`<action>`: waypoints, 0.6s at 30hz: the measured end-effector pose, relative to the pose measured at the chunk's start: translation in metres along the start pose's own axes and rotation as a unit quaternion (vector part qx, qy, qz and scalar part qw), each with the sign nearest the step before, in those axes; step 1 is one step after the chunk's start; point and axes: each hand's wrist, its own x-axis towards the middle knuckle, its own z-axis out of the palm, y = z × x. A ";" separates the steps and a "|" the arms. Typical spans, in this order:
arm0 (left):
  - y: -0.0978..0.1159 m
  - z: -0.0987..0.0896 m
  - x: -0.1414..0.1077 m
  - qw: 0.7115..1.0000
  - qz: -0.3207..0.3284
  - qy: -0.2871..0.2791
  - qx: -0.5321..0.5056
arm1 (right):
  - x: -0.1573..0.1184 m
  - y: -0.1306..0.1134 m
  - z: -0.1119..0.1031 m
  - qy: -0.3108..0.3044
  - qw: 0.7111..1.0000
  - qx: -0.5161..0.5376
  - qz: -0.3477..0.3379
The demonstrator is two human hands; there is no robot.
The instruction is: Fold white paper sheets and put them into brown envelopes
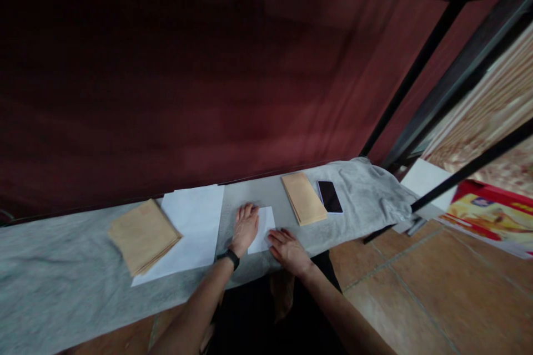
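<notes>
A small white sheet of paper, seemingly folded, lies flat on the grey cloth between my hands. My left hand rests palm down on its left edge, fingers stretched out; a black band circles that wrist. On the paper's right edge lies my right hand, also flat with fingers extended. Left of them, larger white sheets are spread, partly under a stack of brown envelopes. To the right sits another neat stack of brown envelopes.
A phone with a dark screen lies beside the right stack. Grey cloth covers the long narrow surface, backed by a dark red panel. Black frame bars rise at the right. A red and yellow box stands on the tiled floor.
</notes>
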 end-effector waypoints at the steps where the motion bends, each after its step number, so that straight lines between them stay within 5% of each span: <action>1: 0.004 0.002 -0.005 1.000 0.011 0.006 -0.001 | -0.001 -0.001 0.003 0.015 1.000 0.007 0.006; 5: 0.021 0.008 -0.032 0.996 0.083 -0.009 -0.021 | -0.015 -0.011 0.014 0.073 0.996 0.040 0.024; 11: 0.022 0.007 -0.062 0.996 0.090 -0.026 -0.004 | -0.047 -0.022 0.014 0.087 0.995 0.041 0.013; 18: 0.027 0.014 -0.060 0.988 0.150 -0.041 -0.012 | -0.028 -0.018 0.010 0.128 0.988 0.051 0.070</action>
